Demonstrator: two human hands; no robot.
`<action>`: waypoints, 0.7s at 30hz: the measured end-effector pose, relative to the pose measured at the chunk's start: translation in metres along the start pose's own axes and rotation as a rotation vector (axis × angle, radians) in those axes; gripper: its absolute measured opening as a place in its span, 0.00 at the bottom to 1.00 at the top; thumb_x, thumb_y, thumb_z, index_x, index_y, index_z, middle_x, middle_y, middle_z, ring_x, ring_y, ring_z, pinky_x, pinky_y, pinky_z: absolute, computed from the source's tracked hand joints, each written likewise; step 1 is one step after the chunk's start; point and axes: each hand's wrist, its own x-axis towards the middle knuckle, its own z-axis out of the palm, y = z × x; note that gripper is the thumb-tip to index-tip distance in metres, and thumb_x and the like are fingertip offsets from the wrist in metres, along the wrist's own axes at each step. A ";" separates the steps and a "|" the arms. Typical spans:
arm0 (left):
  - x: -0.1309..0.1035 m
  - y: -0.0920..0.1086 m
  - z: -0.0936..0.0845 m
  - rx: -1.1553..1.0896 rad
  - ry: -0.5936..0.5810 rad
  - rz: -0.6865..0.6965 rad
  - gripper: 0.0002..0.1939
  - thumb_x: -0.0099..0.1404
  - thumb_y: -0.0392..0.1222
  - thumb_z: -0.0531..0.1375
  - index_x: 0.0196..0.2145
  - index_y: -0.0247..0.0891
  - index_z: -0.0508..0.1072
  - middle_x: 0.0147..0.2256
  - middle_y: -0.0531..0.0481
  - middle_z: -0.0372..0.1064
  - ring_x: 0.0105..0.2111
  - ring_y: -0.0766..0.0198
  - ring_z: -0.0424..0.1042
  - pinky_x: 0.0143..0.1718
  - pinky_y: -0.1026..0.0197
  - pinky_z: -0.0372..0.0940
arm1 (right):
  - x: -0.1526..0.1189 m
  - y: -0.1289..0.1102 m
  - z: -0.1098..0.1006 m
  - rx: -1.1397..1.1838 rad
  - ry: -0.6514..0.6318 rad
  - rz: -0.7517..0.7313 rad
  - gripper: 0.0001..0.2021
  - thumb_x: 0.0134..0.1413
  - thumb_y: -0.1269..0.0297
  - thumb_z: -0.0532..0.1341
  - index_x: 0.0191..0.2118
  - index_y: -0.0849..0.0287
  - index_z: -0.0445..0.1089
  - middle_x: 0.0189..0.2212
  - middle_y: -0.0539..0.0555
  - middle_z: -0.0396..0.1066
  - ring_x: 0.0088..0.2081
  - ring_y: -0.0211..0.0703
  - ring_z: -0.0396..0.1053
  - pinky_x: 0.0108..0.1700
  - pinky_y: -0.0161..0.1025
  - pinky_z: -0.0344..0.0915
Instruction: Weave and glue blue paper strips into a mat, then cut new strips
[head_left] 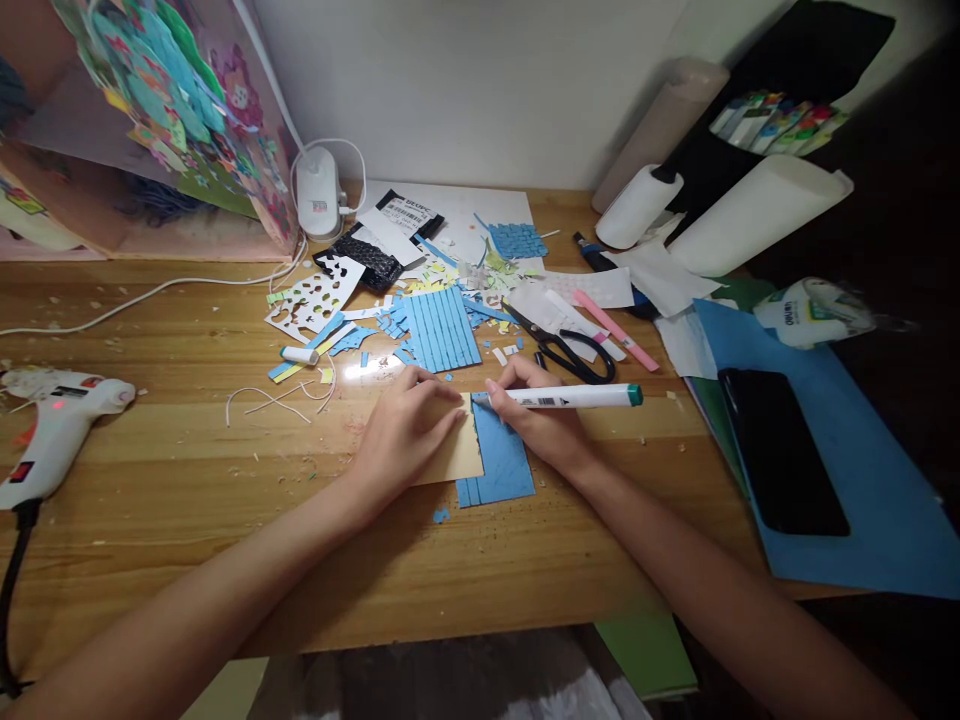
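Note:
My left hand lies flat with its fingers stretched over a cream card, pressing it on top of a blue sheet. My right hand is closed round a white marker with a green end. The marker's tip is at the card's right edge, near the top of the blue sheet. Dark lines run along the left strip of the blue sheet. Just beyond my hands lies a blue square with several parallel lines.
Black scissors, a pink strip and paper scraps lie behind my hands. At the left is a glue gun; at the right, a phone on blue sheets. White rolls stand at the back right.

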 end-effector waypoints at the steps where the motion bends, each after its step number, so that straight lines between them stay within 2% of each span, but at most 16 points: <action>1: 0.000 0.000 0.000 0.003 -0.002 -0.003 0.05 0.61 0.38 0.59 0.36 0.40 0.72 0.36 0.49 0.64 0.38 0.62 0.66 0.41 0.55 0.64 | 0.000 0.000 0.000 -0.004 0.002 -0.006 0.12 0.55 0.60 0.57 0.24 0.56 0.56 0.20 0.45 0.58 0.23 0.34 0.55 0.27 0.36 0.52; 12: 0.001 0.001 0.000 0.021 0.008 0.018 0.04 0.61 0.38 0.60 0.36 0.40 0.72 0.35 0.49 0.64 0.37 0.63 0.66 0.40 0.56 0.64 | 0.000 0.000 -0.001 -0.026 -0.017 -0.002 0.14 0.56 0.59 0.57 0.23 0.56 0.55 0.18 0.44 0.56 0.22 0.34 0.54 0.25 0.36 0.51; 21: 0.001 0.000 0.000 0.017 0.005 0.018 0.05 0.60 0.38 0.60 0.36 0.40 0.72 0.36 0.49 0.64 0.37 0.62 0.67 0.40 0.56 0.64 | 0.001 0.002 -0.002 -0.014 -0.034 -0.065 0.15 0.54 0.65 0.57 0.20 0.57 0.53 0.18 0.44 0.53 0.21 0.32 0.51 0.25 0.35 0.50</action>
